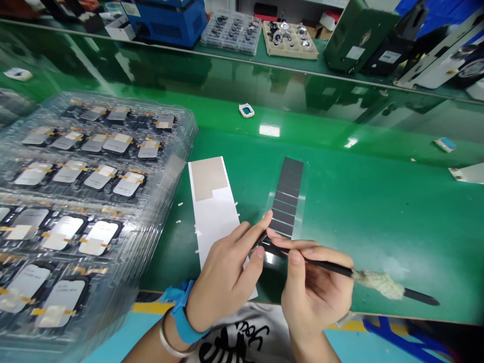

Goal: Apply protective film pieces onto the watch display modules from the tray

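Low over the green bench, my left hand (231,269) pinches a small dark flat piece (258,241) between thumb and index finger; my fingers hide most of it. In my right hand (319,282) is a slim black stick tool (419,296) with a pale wrapping (380,284) round its shaft. The tool's front end meets the dark piece near my fingertips. Just beyond lies a clear sheet with a column of dark grey rectangular stickers (286,202). A white backing sheet (217,222) with a beige patch lies to the left, partly beneath my left hand.
Stacked clear trays (166,189) holding several small screen modules (99,237) fill the left side. A small white-framed part (246,110) rests farther back. Along the rear shelf stand a blue machine (166,22), a clear parts box (231,31) and a beige tray (289,40).
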`<control>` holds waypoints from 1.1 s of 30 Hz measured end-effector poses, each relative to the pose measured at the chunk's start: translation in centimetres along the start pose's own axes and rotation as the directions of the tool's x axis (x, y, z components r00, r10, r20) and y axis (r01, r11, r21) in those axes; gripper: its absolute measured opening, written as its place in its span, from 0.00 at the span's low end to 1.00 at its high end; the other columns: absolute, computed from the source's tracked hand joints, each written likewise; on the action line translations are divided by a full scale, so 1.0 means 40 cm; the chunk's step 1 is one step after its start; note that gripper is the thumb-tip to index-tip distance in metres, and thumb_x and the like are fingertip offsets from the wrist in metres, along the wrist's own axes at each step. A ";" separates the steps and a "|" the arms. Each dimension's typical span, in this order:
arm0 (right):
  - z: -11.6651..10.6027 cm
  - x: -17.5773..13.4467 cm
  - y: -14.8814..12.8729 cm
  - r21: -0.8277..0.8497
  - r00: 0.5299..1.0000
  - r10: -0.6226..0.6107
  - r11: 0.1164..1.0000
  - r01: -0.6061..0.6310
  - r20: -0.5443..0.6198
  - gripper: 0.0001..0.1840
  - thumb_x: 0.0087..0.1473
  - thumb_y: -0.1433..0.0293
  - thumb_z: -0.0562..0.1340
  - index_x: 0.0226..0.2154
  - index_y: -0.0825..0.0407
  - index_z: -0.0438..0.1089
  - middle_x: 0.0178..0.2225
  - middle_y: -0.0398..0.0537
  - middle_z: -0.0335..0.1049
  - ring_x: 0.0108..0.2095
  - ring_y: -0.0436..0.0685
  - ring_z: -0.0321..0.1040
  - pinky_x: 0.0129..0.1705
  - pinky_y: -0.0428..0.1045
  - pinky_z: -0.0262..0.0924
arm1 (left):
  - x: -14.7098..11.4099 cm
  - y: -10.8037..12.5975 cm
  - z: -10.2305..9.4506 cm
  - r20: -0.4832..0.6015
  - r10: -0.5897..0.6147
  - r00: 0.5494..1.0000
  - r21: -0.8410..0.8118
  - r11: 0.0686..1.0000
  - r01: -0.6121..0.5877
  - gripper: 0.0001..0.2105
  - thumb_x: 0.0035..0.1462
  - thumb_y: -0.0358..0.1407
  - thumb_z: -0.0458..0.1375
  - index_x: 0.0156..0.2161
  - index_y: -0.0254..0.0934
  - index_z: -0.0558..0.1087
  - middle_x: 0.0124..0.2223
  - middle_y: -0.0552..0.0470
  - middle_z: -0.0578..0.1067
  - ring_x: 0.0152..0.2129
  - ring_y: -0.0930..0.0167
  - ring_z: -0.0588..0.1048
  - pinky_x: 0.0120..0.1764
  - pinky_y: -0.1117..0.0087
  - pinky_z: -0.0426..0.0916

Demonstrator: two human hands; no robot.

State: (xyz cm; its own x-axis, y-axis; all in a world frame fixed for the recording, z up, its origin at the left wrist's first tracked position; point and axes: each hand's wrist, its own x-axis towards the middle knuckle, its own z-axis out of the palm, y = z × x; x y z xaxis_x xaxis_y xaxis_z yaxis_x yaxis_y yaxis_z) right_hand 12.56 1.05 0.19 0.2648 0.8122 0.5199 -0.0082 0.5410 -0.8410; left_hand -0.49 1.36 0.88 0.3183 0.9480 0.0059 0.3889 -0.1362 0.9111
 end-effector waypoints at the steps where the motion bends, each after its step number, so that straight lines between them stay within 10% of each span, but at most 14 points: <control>1: 0.000 -0.001 0.000 -0.002 1.000 -0.001 1.000 0.001 -0.002 0.18 0.55 0.89 0.56 0.42 0.54 0.64 0.37 0.47 0.77 0.43 0.56 0.78 0.49 0.55 0.77 | 0.000 0.000 0.000 -0.002 0.001 1.000 0.002 1.000 -0.001 0.24 0.70 0.40 0.42 0.69 0.40 0.56 0.38 0.48 0.69 0.36 0.65 0.73 0.46 0.56 0.71; 33: 0.004 -0.004 -0.002 -0.020 1.000 -0.029 0.999 0.029 -0.004 0.18 0.53 0.89 0.57 0.41 0.55 0.65 0.36 0.48 0.76 0.42 0.58 0.79 0.45 0.56 0.79 | 0.001 0.002 -0.002 0.003 0.015 1.000 -0.045 0.999 -0.015 0.24 0.69 0.35 0.42 0.69 0.41 0.56 0.40 0.48 0.71 0.31 0.67 0.70 0.51 0.56 0.69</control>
State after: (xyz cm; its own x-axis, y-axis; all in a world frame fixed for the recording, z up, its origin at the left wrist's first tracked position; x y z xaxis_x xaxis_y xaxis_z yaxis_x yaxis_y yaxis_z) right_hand 12.37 0.91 0.20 0.2690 0.7954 0.5431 0.0188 0.5595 -0.8286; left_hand -0.51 1.42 0.98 0.3269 0.9449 0.0180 0.3451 -0.1371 0.9285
